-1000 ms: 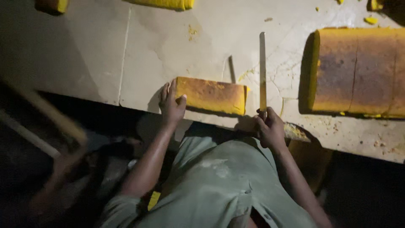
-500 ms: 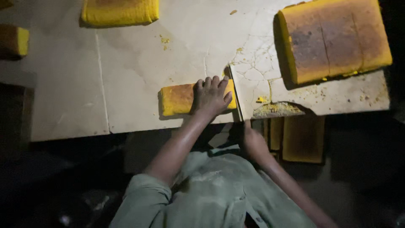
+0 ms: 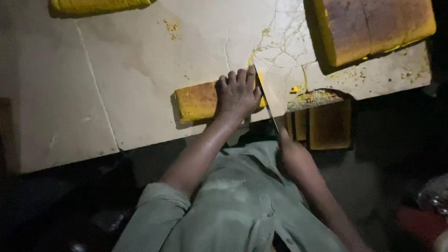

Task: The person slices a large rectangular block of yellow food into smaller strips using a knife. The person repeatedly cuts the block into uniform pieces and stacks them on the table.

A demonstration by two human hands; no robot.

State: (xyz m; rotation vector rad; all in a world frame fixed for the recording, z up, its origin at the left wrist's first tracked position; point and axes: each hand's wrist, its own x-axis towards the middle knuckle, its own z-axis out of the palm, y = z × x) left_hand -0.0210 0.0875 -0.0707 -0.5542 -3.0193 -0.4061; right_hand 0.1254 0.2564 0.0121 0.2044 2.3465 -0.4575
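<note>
Near the middle of the frame, the left hand [image 3: 238,93] lies flat and open, fingers spread, pressing down on the right end of a small rectangular block of yellow cake with a browned top [image 3: 198,100]. The block sits close to the lower edge of the pale, cracked, crumb-strewn surface [image 3: 140,60]. Just beside the fingers, along the block's right end, a long thin knife blade [image 3: 265,100] runs from above the block down past the surface's edge. The right hand [image 3: 287,147] sits below that edge in shadow, closed around the knife's handle end.

At the upper right of the frame lies a large slab of yellow cake with a dark brown crust [image 3: 373,25], well apart from the small block. At the upper left, a yellow cake piece [image 3: 98,5] is cut off by the frame's top. Below the surface's edge, right of centre, stand several brown cake slices [image 3: 322,123] in the dark. The person wears a grey-green shirt [image 3: 238,200].
</note>
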